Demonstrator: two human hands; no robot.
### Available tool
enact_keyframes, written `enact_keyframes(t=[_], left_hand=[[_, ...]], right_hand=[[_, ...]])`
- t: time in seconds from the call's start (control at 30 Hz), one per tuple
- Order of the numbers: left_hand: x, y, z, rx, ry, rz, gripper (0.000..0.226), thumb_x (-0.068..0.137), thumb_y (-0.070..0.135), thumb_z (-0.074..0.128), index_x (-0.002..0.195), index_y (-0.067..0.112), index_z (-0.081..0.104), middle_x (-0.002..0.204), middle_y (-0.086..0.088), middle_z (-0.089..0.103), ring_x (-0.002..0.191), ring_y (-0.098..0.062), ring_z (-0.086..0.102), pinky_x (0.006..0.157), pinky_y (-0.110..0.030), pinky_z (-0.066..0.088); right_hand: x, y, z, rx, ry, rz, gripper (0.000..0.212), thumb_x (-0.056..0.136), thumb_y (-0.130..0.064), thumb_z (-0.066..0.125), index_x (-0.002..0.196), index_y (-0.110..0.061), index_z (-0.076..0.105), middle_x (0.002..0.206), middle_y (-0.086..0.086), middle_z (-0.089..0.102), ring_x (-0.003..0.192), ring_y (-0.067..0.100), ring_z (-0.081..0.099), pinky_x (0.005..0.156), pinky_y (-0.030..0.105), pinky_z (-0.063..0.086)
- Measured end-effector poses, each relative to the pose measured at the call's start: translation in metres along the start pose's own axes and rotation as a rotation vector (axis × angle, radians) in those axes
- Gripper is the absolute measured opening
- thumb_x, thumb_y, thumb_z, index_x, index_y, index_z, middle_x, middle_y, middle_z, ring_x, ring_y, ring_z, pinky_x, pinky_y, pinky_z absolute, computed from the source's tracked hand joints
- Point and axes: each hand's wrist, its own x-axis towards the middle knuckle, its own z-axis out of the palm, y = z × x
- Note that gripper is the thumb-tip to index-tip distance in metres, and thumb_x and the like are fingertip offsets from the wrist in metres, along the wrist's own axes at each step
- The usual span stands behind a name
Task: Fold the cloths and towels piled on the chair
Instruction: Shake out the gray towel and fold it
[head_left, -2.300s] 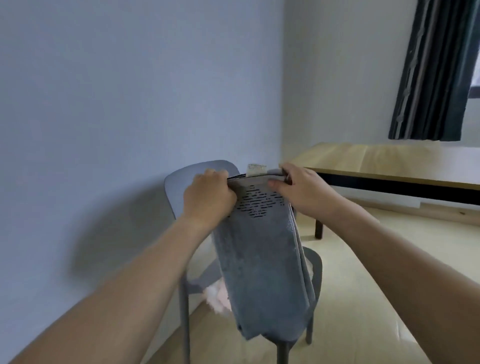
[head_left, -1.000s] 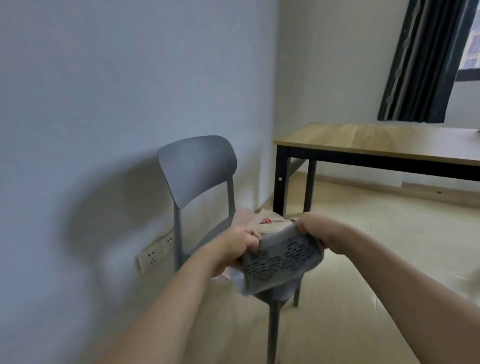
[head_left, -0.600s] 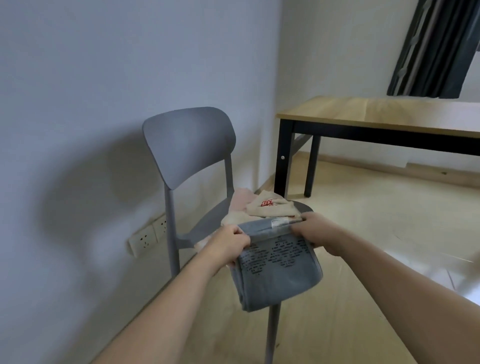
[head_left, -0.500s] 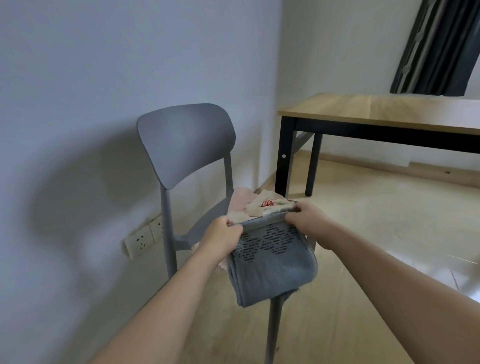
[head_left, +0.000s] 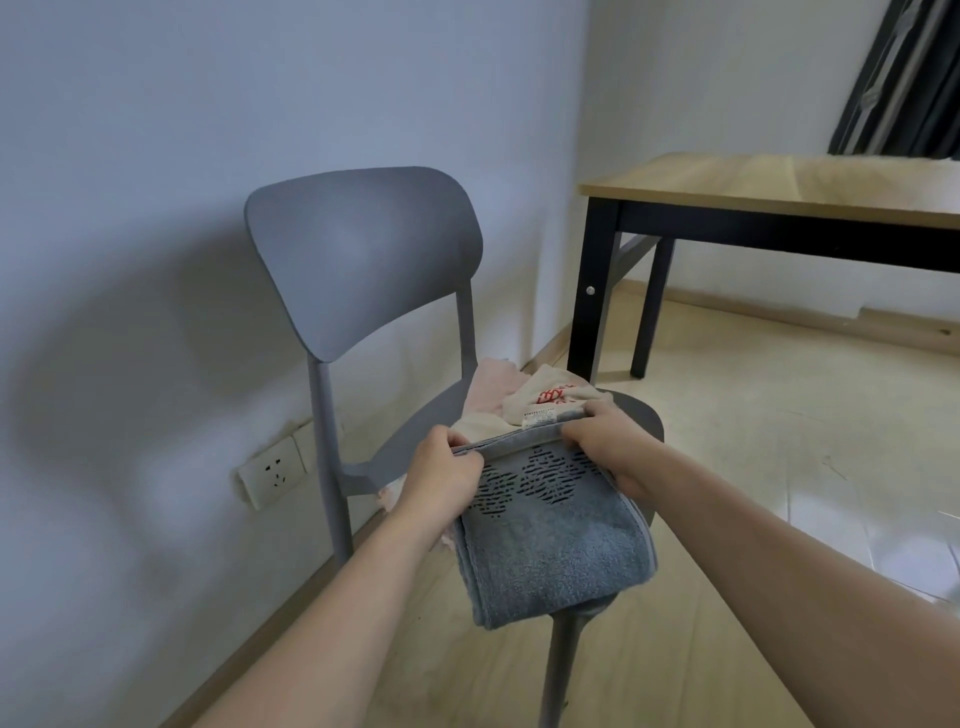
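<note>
A: What is seen first, by size?

B: A pale wall is seen at the left, and a wooden floor below. A wood-topped table on black legs is placed at the right, under a dark curtain.

A: And the chair?

B: A grey chair is set against the wall, with 1 white socket plate seen low beside its rear leg.

A: Where is the towel?

B: A grey towel is held in front of the seat's near edge, doubled over, with its fold hanging down and a dark dashed pattern across its upper part. A small label is seen at its top edge.

A: How are the hands placed?

B: The left hand is closed around the top edge at the left, thumb over the cloth. The right hand is closed on the same edge at the right.

A: What is left on the seat?

B: A cream cloth with red print and a pink cloth are piled behind the towel.
</note>
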Motion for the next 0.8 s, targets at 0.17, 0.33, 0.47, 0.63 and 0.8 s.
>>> enact_keyframes(t=[0.17,0.33,0.47,0.63,0.8], left_hand=[[-0.004,-0.007,0.012,-0.471,0.210,-0.200,0.024,0.082,0.010,0.060,0.103,0.017,0.051,0.100,-0.004,0.056,0.084,-0.016,0.056,0.068,-0.033,0.047],[-0.010,0.000,0.013,-0.617,0.161,-0.327,0.009,0.079,0.008,0.055,0.087,0.007,0.054,0.084,-0.012,0.059,0.072,-0.025,0.057,0.059,-0.030,0.039],[-0.028,0.015,0.008,-0.612,0.112,-0.225,0.019,0.086,0.008,0.052,0.104,0.016,0.056,0.098,-0.009,0.065,0.087,-0.024,0.063,0.070,-0.035,0.051],[-0.061,0.026,-0.004,-0.580,-0.039,-0.047,0.026,0.089,0.003,0.052,0.104,0.021,0.063,0.100,-0.009,0.067,0.093,-0.024,0.064,0.080,-0.042,0.056],[-0.084,0.030,-0.013,-0.574,-0.126,0.053,0.026,0.091,0.002,0.051,0.103,0.022,0.062,0.103,-0.007,0.064,0.099,-0.024,0.060,0.084,-0.041,0.054]], right_hand=[[0.009,0.009,-0.002,-0.039,0.037,-0.034,0.027,0.052,-0.037,0.055,0.078,-0.037,0.065,0.094,0.001,0.057,0.093,0.027,0.060,0.078,0.041,0.056],[-0.009,-0.004,-0.004,0.026,-0.117,0.006,0.018,0.082,-0.011,0.048,0.096,-0.017,0.058,0.103,0.018,0.063,0.096,0.036,0.064,0.081,0.052,0.057],[-0.022,-0.011,-0.022,0.132,-0.239,0.055,0.031,0.082,0.001,0.043,0.100,-0.021,0.055,0.112,0.024,0.060,0.099,0.040,0.062,0.083,0.054,0.055],[-0.054,-0.001,-0.041,0.255,-0.396,0.081,0.043,0.083,0.003,0.042,0.123,-0.007,0.053,0.110,0.027,0.063,0.089,0.036,0.062,0.079,0.046,0.055],[-0.079,0.007,-0.051,0.470,-0.308,-0.110,0.039,0.079,0.012,0.042,0.110,-0.002,0.063,0.105,0.021,0.067,0.091,0.030,0.061,0.071,0.038,0.051]])
